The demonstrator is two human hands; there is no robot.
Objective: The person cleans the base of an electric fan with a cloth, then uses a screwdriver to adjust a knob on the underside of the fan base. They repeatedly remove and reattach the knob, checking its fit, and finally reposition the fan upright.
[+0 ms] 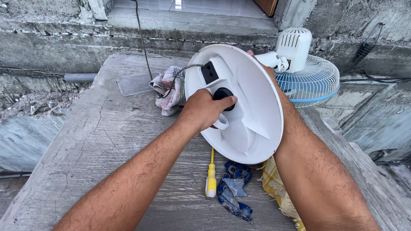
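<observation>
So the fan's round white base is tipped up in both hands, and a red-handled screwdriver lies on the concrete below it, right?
Not quite: the screwdriver has a yellow handle, not red, as the head view shows. The rest holds: both hands, left and right, tip up the round white base.

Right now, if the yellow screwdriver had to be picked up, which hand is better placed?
Probably the left hand. It only rests on the underside of the white fan base, and the screwdriver lies just below it. The right hand is mostly hidden behind the base, seemingly supporting it.
</observation>
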